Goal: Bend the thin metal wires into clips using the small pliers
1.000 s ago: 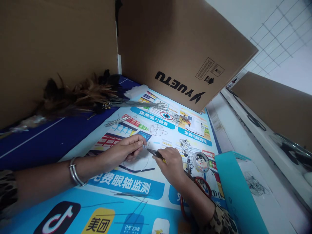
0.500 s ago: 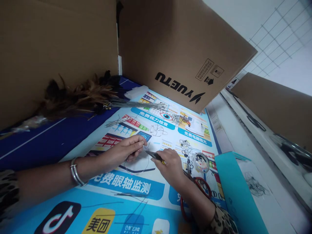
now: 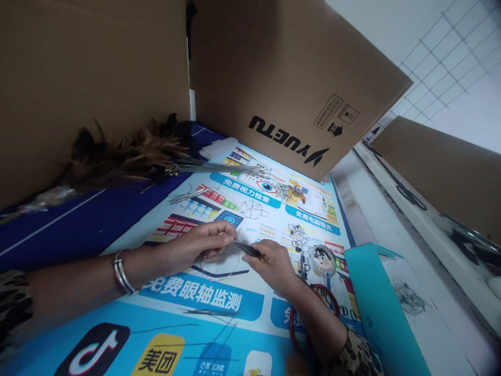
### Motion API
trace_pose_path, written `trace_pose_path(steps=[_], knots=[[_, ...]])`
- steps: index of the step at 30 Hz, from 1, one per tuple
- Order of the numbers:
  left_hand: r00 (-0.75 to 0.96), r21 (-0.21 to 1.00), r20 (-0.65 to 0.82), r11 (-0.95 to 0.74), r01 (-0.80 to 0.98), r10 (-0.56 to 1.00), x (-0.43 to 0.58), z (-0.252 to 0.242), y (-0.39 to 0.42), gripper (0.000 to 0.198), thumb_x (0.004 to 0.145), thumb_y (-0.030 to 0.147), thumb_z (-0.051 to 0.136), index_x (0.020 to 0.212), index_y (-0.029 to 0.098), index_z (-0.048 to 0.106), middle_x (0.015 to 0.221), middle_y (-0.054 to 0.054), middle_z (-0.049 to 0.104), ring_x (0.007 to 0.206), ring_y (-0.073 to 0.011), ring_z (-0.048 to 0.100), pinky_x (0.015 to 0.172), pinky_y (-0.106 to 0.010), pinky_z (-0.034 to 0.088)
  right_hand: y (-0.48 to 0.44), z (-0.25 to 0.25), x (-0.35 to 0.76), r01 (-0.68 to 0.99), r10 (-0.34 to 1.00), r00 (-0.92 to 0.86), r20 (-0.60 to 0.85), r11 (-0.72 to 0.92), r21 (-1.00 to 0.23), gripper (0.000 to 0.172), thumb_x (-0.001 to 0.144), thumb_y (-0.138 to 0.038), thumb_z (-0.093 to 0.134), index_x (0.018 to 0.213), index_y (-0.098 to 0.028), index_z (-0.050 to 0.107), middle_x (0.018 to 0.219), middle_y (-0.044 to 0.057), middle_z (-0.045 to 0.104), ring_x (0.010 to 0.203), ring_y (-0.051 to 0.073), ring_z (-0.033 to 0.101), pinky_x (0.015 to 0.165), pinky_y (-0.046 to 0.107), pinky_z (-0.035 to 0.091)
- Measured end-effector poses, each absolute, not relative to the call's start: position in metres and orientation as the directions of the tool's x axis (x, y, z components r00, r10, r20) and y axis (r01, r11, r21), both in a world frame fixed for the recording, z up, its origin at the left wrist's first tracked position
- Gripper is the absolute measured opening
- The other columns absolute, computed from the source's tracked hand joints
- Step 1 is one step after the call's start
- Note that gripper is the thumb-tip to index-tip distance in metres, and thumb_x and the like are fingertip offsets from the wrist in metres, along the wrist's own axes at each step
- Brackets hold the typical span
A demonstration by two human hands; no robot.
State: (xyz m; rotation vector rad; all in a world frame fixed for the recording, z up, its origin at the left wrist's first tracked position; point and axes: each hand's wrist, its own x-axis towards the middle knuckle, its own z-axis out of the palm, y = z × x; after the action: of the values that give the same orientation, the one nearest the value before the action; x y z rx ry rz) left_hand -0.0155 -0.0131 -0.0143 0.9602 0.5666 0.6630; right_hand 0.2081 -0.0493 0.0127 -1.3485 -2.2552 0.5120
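In the head view my left hand is pinched on a thin wire loop, which curves down below the fingers over the printed sheet. My right hand is wrapped round a pair of pliers with dark jaws and a bit of yellow on the handle. The jaw tips reach the wire right at my left fingertips; whether they are clamped on it is too small to tell. Red-handled scissors lie partly hidden under my right forearm.
Bundled straight wires and brown feathers lie at the back left. Small dark rings and tangled wire sit by a tape roll on the right. Loose wires lie in front. Cardboard walls stand behind; a teal box is at right.
The pliers in my right hand have moved slightly left, their tips now at my left fingertips. My left hand has shifted very little and keeps its pinch on the wire.
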Motion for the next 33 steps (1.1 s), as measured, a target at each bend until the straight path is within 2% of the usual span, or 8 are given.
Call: trace_pose_path(steps=[8, 14, 19, 25, 33], knots=[[0.697, 0.861, -0.153, 0.441, -0.254, 0.701, -0.018, -0.026, -0.009, 0.026, 0.09, 0.04, 0.063, 0.1, 0.016, 0.061, 0.055, 0.006, 0.04, 0.048, -0.0075, 0.03, 0.045, -0.022, 0.018, -0.05, 0.017, 0.211, 0.555, 0.91, -0.414, 0.023, 0.273, -0.786, 0.013, 0.084, -0.03, 0.069, 0.076, -0.019, 0.068, 0.068, -0.003, 0.057, 0.066, 0.011, 0.053, 0.062, 0.021, 0.036], [0.686, 0.908, -0.118, 0.357, -0.217, 0.718, -0.017, -0.026, -0.01, 0.027, 0.09, 0.043, 0.063, 0.087, 0.016, 0.06, 0.056, 0.005, 0.045, 0.049, -0.0073, 0.034, 0.046, -0.022, 0.021, -0.047, 0.019, 0.211, 0.533, 0.918, -0.397, -0.018, 0.215, -0.818, 0.018, 0.084, -0.033, 0.068, 0.074, -0.017, 0.067, 0.068, -0.002, 0.056, 0.067, 0.012, 0.052, 0.062, 0.023, 0.035], [0.656, 0.945, -0.105, 0.281, -0.169, 0.747, -0.017, -0.023, -0.01, 0.032, 0.09, 0.047, 0.062, 0.081, 0.016, 0.057, 0.056, 0.006, 0.046, 0.049, -0.0074, 0.034, 0.046, -0.022, 0.021, -0.046, 0.017, 0.212, 0.581, 0.919, -0.393, -0.005, 0.244, -0.777, 0.019, 0.085, -0.032, 0.067, 0.073, -0.018, 0.064, 0.068, -0.003, 0.055, 0.066, 0.012, 0.051, 0.061, 0.023, 0.033], [0.665, 0.962, -0.11, 0.247, -0.115, 0.739, -0.016, -0.023, -0.011, 0.034, 0.091, 0.049, 0.06, 0.08, 0.017, 0.055, 0.055, 0.006, 0.046, 0.049, -0.0076, 0.034, 0.045, -0.021, 0.022, -0.047, 0.014, 0.21, 0.692, 0.913, -0.403, 0.059, 0.347, -0.633, 0.02, 0.086, -0.031, 0.068, 0.072, -0.018, 0.063, 0.07, -0.001, 0.057, 0.07, 0.013, 0.054, 0.063, 0.023, 0.034], [0.669, 0.977, -0.084, 0.193, -0.09, 0.738, -0.015, -0.022, -0.01, 0.035, 0.091, 0.049, 0.059, 0.078, 0.017, 0.054, 0.057, 0.006, 0.046, 0.05, -0.008, 0.036, 0.046, -0.021, 0.023, -0.052, 0.014, 0.207, 0.805, 0.932, -0.348, 0.099, 0.351, -0.478, 0.016, 0.087, -0.035, 0.067, 0.082, -0.02, 0.067, 0.077, 0.002, 0.065, 0.078, 0.017, 0.058, 0.068, 0.026, 0.037]])
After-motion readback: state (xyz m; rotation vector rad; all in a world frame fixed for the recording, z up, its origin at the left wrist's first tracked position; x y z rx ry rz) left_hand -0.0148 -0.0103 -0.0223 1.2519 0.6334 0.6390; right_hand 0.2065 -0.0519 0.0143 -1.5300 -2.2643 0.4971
